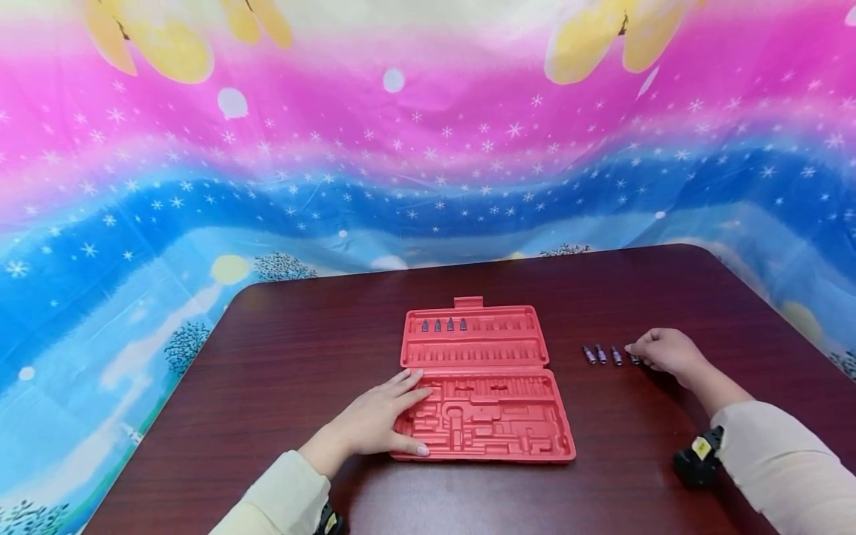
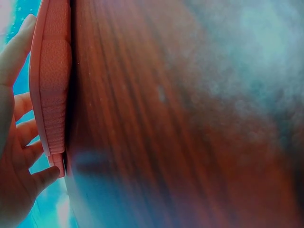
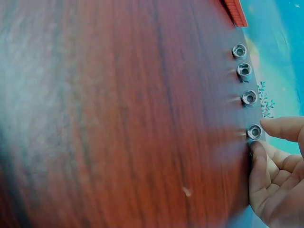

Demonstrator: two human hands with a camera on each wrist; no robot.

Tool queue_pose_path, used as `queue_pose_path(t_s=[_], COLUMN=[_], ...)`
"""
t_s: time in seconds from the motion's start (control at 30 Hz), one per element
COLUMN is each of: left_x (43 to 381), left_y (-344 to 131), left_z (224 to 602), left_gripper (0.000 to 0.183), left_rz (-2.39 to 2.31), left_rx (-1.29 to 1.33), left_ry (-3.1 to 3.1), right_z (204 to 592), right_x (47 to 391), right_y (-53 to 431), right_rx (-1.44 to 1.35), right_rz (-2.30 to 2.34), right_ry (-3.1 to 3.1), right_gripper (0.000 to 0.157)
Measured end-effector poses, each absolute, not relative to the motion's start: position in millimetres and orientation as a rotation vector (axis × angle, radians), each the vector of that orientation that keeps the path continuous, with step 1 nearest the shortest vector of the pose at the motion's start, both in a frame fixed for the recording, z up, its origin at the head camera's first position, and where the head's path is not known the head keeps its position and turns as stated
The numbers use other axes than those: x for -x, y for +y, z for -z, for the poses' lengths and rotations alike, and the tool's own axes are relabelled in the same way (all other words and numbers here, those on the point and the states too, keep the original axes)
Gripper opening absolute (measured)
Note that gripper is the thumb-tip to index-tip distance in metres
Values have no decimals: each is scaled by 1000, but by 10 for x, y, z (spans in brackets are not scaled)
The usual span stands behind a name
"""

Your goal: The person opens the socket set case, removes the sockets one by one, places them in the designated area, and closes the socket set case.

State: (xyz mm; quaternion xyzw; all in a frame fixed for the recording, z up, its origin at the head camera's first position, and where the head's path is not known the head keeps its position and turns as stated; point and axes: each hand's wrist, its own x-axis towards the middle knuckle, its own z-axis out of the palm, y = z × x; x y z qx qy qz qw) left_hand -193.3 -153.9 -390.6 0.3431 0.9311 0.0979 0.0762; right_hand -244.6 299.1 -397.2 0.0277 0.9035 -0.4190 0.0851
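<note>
An open red plastic tool case (image 1: pixel 560 416) lies on the table, its lid folded back. My left hand (image 1: pixel 377 416) rests on the case's left side, fingers spread over the edge and thumb near the front left corner. In the left wrist view, the same hand (image 2: pixel 19 147) lies along the case's wall (image 2: pixel 52 71). To the right of the case, several small metal sockets (image 1: pixel 601 356) lie in a row. My right hand (image 1: pixel 669 353) pinches the rightmost socket (image 3: pixel 254 132) between thumb and fingers, and its hollow end shows in the right wrist view.
Several dark pointed pieces (image 1: pixel 450 325) sit in the left slots of the lid's upper row. The dark wooden table (image 1: pixel 321 327) reaches back to a colourful printed cloth (image 1: pixel 428 148). A black wrist camera (image 1: pixel 698 461) hangs under the right sleeve.
</note>
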Motion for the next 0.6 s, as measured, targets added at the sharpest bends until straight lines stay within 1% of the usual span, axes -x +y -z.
queue_pose_path(t_s=[0.33,0.6], left_x=[1927,1927], left_y=[-1539,-1532], left_z=[3915,3908], left_gripper=[86,85], left_rz=[-295,-265], left_rx=[-1041,-1028], left_ry=[2787,2784], right_z=[3923,3798], right_x=[2424,2374], right_y=[3029,2956], right_rx=[-110,-67], right_rz=[1373,1392], right_ry=[2592,2611], right_gripper=[45,49])
